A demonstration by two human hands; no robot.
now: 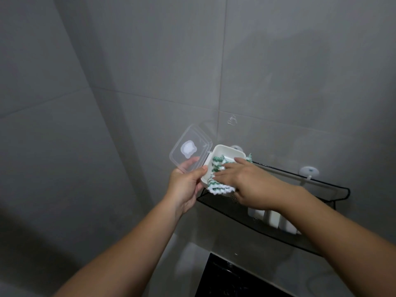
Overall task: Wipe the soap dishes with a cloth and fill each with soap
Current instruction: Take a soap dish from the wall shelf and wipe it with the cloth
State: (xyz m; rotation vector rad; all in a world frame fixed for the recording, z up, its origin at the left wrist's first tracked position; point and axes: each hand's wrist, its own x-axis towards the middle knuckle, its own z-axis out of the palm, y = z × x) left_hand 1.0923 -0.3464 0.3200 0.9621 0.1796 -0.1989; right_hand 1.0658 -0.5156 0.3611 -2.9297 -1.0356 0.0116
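Observation:
A white soap dish [227,151] with a clear hinged lid [189,146] swung open to the left is held up in front of the grey tiled wall. My left hand [186,180] grips the dish at its left edge, thumb on the rim and fingers behind the lid. My right hand [242,181] presses a green-and-white cloth [217,168] into the dish with straight fingers. Part of the cloth hangs over the dish's near edge. Several white soap bars [272,217] lie in the black mesh shelf below, partly hidden by my right forearm.
A black wire mesh shelf [334,189] hangs on the wall from white hooks [308,172]. A clear adhesive hook [232,120] sticks to the tile above. A dark fixture [225,277] sits low in the middle.

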